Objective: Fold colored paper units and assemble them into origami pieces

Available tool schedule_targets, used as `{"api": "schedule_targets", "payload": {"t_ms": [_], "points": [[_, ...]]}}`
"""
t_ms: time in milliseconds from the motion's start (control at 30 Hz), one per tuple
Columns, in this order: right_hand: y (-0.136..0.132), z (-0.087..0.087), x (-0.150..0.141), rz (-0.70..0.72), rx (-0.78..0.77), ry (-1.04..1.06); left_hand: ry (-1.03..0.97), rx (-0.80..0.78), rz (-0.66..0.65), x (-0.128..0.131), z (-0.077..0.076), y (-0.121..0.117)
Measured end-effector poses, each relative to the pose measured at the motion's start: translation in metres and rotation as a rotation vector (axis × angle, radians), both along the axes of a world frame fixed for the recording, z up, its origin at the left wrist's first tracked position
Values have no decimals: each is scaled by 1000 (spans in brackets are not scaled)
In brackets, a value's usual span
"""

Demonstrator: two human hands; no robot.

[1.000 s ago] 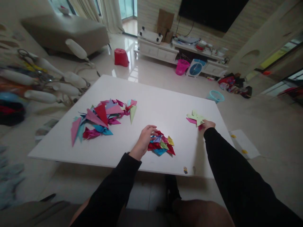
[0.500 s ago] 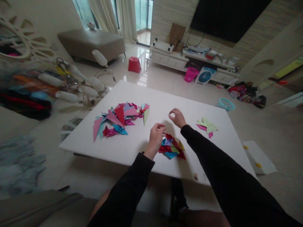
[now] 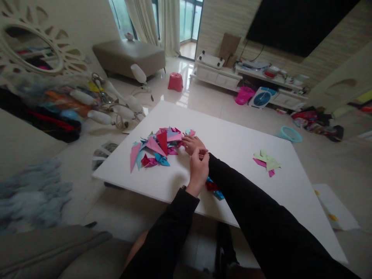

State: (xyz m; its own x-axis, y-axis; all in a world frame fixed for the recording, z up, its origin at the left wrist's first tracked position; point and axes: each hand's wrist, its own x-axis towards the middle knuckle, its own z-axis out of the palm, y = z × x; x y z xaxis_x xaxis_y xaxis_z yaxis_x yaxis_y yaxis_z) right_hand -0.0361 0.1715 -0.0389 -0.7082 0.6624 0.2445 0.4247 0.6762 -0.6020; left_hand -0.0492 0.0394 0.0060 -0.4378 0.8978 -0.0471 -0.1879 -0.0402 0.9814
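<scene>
White table (image 3: 232, 135): slanting across the middle of the room, bearing all the folded papers; roomy enough, by the look of it, to keep three groups well apart.
Right sleeve (image 3: 250, 197): stretching from near right toward the left, above the near group, apparently to bring the hand over to the far-left papers.
Left sleeve (image 3: 171, 217): coming in from the near edge, shorter in reach, probably to leave the hand close to the middle.
Left pile (image 3: 155, 145): heaped loosely in pink, red, blue and purple, with points in all directions; likely stacked without order, for easy picking by the edges.
Green and pink papers (image 3: 266, 159): lying alone toward the right, green over pink; overlapped perhaps to stay together.
Left hand (image 3: 199, 168): raised above the table, fingers curled in toward the thumb; unclear whether gripping something small.
Right hand (image 3: 192, 145): extended behind the left hand, fingers outstretched at the right edge of the left pile; impossible to say whether grasping any paper.
Near group (image 3: 214, 188): red and blue, close to the near edge, partly hidden under the right sleeve.
</scene>
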Motion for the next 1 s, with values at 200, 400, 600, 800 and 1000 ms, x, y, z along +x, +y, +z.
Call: {"api": "schedule_targets", "payload": {"t_ms": [200, 400, 600, 800, 1000], "points": [[-4, 42, 37, -176, 192, 1, -29, 25, 53, 2, 7, -3], [-64, 74, 115, -588, -3, 468, -189, -135, -16, 8, 4, -3], [-155, 43, 199, -900, -273, 788, -468, -290, -318, 34, -1, -13], [-181, 13, 228, -1016, -435, 899, -515, -200, -509, 58, -4, -20], [-175, 29, 238, -877, -501, 760, -417, -196, -465, 66, -17, -12]]}}
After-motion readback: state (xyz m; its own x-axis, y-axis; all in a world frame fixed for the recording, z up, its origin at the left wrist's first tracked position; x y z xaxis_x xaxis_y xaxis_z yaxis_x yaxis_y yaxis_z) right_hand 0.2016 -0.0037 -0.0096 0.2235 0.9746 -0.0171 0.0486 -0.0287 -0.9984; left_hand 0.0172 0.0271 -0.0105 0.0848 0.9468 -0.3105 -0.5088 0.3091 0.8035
